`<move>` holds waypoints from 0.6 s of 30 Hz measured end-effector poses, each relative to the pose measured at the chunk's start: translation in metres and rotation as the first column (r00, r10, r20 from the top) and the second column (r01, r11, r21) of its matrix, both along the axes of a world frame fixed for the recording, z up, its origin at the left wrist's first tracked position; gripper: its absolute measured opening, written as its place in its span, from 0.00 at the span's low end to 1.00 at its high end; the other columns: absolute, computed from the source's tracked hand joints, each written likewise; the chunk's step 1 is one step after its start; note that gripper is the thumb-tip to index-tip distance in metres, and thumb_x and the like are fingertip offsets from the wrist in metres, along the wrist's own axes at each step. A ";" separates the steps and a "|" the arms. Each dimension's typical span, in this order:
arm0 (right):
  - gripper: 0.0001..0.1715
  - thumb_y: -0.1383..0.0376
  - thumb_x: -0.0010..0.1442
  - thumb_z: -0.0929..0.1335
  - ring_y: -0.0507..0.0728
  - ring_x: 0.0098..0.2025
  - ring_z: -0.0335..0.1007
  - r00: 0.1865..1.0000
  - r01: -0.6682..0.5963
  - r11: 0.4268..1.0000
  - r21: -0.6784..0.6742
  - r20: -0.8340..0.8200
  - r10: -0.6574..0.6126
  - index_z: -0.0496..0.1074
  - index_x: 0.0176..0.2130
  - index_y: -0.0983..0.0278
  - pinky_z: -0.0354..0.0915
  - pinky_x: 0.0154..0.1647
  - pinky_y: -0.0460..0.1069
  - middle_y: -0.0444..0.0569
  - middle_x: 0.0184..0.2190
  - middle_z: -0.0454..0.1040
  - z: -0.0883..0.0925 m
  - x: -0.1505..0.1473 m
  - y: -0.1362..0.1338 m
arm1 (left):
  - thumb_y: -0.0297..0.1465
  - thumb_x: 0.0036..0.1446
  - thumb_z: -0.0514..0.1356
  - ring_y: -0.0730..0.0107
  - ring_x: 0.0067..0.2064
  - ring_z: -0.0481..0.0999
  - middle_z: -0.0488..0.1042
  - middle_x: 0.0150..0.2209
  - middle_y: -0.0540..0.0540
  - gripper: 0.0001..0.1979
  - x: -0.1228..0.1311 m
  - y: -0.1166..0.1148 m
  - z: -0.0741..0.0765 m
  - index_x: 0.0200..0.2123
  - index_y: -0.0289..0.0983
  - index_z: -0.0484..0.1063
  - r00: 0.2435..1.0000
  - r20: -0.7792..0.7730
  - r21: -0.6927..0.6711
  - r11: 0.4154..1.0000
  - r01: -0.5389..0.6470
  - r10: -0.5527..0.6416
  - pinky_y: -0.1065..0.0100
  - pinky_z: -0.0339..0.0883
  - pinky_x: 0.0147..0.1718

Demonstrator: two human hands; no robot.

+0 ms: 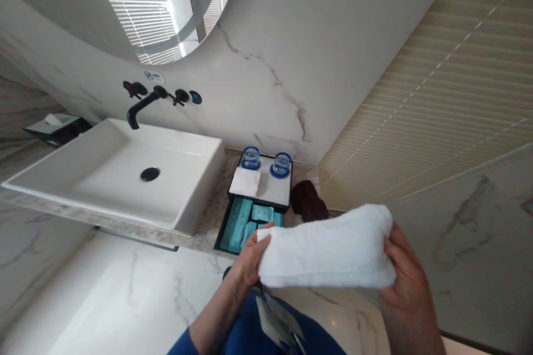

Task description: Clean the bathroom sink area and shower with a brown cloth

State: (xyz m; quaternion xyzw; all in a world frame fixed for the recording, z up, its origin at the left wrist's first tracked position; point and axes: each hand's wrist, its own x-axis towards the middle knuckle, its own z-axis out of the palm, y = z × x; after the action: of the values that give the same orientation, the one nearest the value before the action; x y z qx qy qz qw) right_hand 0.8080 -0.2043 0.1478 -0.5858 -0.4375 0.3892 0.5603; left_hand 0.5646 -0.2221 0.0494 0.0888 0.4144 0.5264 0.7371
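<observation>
I hold a folded white towel (328, 249) level in front of me, one hand at each end. My left hand (249, 259) grips its left end with the thumb on top. My right hand (406, 272) wraps its right end, fingers closed around it. Just beyond the towel, on the marble counter, stands a black amenity tray (222, 222) with an open drawer of teal packets (245, 219). On top of the tray lie a small folded white cloth (245, 182) and two glasses with blue covers (251, 157).
A white rectangular basin (104, 177) with a black wall tap (139, 106) sits to the left under an oval mirror (166, 5). A dark red cloth (307, 201) lies right of the tray. A tissue box (56, 125) is at far left. Beige blinds (449, 94) fill the right.
</observation>
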 end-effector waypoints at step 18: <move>0.40 0.66 0.41 0.65 0.56 0.35 0.71 0.758 -0.477 0.811 -0.339 0.308 0.575 0.67 0.55 0.64 0.67 0.35 0.50 0.51 0.45 0.75 -0.137 -0.038 0.022 | 0.30 0.32 0.69 0.62 0.45 0.72 0.71 0.51 0.39 0.40 -0.111 -0.053 -0.056 0.54 0.31 0.65 0.902 -0.358 0.100 0.970 -0.221 0.242 0.68 0.67 0.41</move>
State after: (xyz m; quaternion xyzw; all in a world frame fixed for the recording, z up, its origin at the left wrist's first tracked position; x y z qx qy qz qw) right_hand 0.7704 -0.1822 0.0111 -0.5673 -0.6388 0.4547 0.2517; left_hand 0.4533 -0.2749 -0.0066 0.1565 0.5374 0.5958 0.5759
